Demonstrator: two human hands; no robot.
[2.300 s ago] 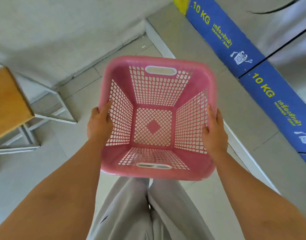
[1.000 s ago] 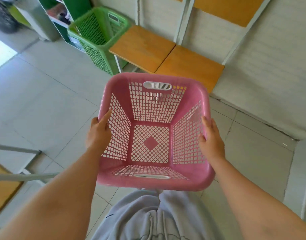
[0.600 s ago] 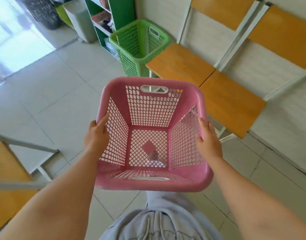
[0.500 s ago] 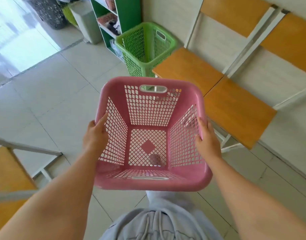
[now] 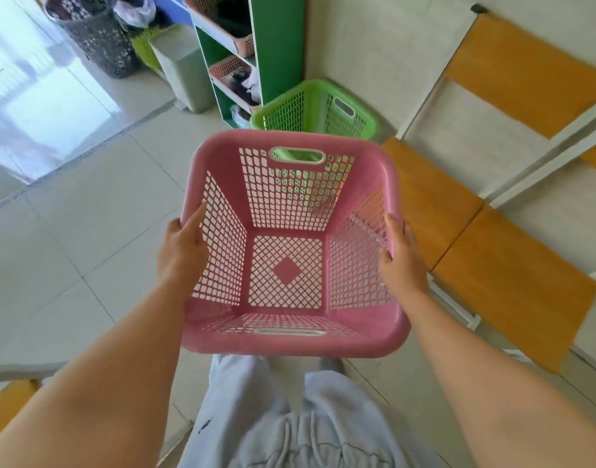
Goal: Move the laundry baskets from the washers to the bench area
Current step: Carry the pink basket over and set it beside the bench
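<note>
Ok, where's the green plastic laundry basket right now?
In the head view, the green plastic laundry basket stands on the floor ahead, just beyond the far rim of the held pink plastic basket, between the green shelf unit and the wooden bench seat.

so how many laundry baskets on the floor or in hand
2: the pink basket is held in both hands; the green basket stands on the floor by the bench. Others may be out of view.
</note>
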